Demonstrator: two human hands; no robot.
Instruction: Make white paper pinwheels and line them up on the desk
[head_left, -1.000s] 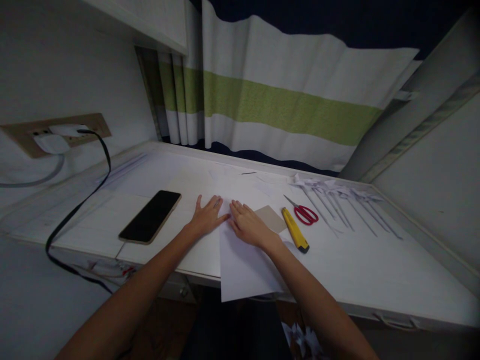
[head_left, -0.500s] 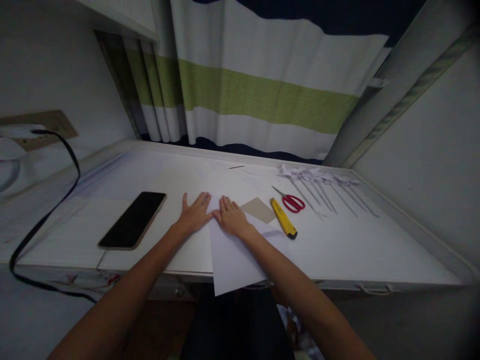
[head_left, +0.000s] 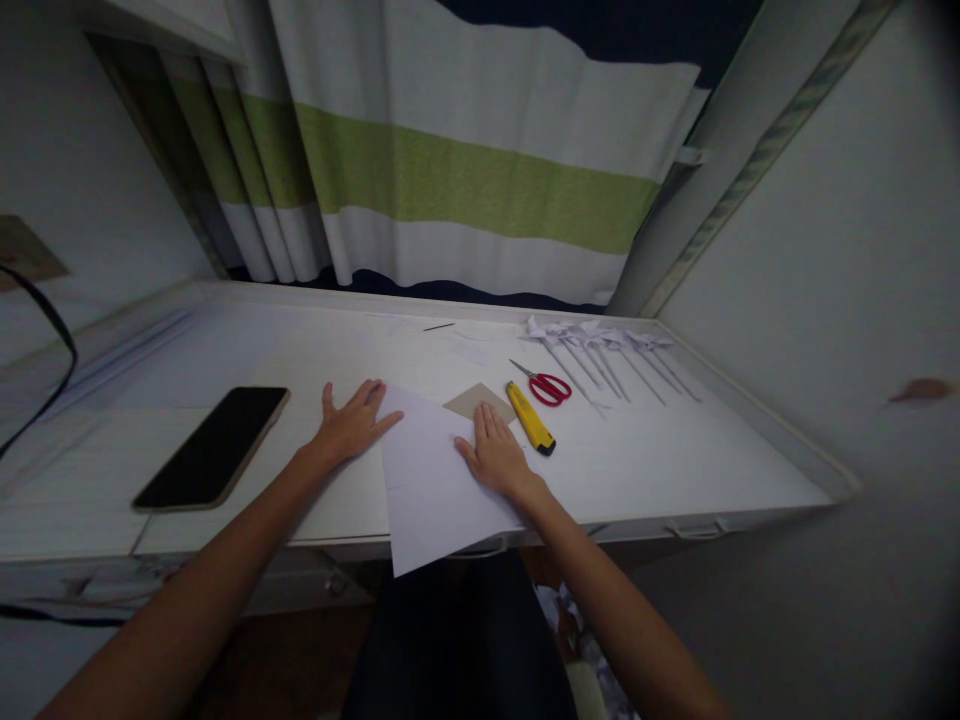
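A white sheet of paper (head_left: 427, 480) lies on the white desk, one corner hanging past the front edge. My left hand (head_left: 352, 420) rests at its upper left corner with the fingers spread. Flat on the paper's right side is my right hand (head_left: 495, 450), its fingertips reaching over a tan diamond-shaped card (head_left: 469, 400) that the hand partly covers. Just right of the card lies a yellow utility knife (head_left: 531, 418). Red-handled scissors (head_left: 551, 388) lie behind the knife.
A dark-screened phone (head_left: 214, 447) lies on the desk's left. At the back right are several thin sticks with white folded-paper tops (head_left: 592, 335). A thin dark stick (head_left: 439, 327) is near the back edge. A striped curtain (head_left: 480, 190) hangs behind the desk (head_left: 637, 470).
My hands have moved apart; the right one slid rightward across the paper onto the tan card. The view has turned to the right.
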